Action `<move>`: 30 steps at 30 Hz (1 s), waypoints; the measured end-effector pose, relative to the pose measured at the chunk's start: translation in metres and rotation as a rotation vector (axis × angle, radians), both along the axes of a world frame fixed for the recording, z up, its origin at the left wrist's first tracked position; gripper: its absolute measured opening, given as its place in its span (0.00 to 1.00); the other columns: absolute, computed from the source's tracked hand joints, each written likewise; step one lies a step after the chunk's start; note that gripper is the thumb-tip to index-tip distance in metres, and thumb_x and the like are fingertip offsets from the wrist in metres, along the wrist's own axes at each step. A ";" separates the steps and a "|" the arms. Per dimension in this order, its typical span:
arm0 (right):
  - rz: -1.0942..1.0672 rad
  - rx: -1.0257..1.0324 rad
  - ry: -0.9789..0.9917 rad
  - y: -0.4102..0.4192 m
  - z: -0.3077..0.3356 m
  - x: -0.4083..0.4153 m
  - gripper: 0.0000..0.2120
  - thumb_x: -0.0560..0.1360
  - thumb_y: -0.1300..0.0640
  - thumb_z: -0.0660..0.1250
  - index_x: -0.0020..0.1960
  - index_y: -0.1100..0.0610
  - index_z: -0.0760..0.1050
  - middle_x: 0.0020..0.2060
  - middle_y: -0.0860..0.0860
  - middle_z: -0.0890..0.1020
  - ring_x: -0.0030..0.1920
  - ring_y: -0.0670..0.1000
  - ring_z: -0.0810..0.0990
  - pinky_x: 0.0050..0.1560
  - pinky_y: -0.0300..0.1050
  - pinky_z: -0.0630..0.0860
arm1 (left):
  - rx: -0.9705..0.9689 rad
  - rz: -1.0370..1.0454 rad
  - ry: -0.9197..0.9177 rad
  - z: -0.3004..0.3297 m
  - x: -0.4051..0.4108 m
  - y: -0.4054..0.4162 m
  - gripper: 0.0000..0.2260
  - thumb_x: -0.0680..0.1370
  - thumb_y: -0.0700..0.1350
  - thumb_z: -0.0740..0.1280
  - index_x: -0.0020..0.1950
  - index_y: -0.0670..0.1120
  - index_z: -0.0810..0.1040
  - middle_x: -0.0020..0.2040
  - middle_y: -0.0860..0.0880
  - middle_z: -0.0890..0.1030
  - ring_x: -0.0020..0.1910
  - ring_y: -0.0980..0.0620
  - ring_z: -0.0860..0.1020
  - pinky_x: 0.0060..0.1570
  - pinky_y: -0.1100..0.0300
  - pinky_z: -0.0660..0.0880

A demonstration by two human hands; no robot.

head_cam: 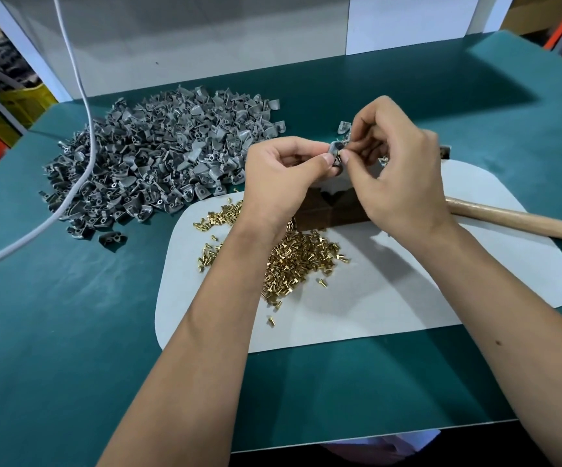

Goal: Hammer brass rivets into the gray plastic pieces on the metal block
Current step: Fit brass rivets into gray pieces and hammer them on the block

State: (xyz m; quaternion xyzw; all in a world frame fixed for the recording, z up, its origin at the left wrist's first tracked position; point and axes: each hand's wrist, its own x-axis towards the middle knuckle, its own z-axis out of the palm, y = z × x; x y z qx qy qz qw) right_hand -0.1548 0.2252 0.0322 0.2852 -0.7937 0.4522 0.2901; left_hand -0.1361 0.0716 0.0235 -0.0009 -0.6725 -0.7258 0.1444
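My left hand [284,173] pinches a gray plastic piece [335,150] between thumb and fingers, held up above the dark metal block [331,210]. My right hand [397,170] meets it from the right, its thumb and forefinger pressing a small brass rivet [340,158] against the piece. Loose brass rivets [293,261] lie scattered on the white mat [407,291], partly under my left forearm. A big heap of gray plastic pieces [158,163] covers the table at the left.
A wooden hammer handle [522,219] lies on the mat's right side; its head is hidden behind my right hand. A white cable [80,96] drapes over the heap. A few finished pieces [345,128] lie behind my hands. White panels stand at the back of the green table [70,332].
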 end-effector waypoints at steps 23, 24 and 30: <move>-0.003 -0.099 -0.121 -0.001 -0.006 -0.003 0.09 0.73 0.63 0.72 0.51 0.59 0.74 0.38 0.50 0.84 0.41 0.49 0.84 0.44 0.49 0.80 | -0.316 -0.046 0.148 -0.001 0.000 -0.014 0.16 0.70 0.30 0.78 0.56 0.39 0.83 0.47 0.41 0.86 0.45 0.51 0.85 0.51 0.57 0.82; 0.011 -0.090 -0.123 0.000 -0.006 -0.003 0.09 0.73 0.63 0.72 0.51 0.59 0.74 0.38 0.49 0.84 0.41 0.48 0.84 0.45 0.49 0.80 | -0.307 -0.052 0.155 -0.001 0.000 -0.016 0.19 0.69 0.30 0.78 0.58 0.40 0.83 0.47 0.41 0.85 0.45 0.52 0.85 0.51 0.58 0.82; 0.083 -0.064 -0.130 0.003 -0.006 -0.003 0.09 0.75 0.64 0.69 0.55 0.59 0.75 0.42 0.47 0.86 0.47 0.47 0.85 0.50 0.51 0.82 | -0.280 -0.091 0.188 0.000 0.000 -0.025 0.14 0.70 0.32 0.79 0.53 0.43 0.85 0.45 0.48 0.87 0.45 0.54 0.85 0.49 0.59 0.82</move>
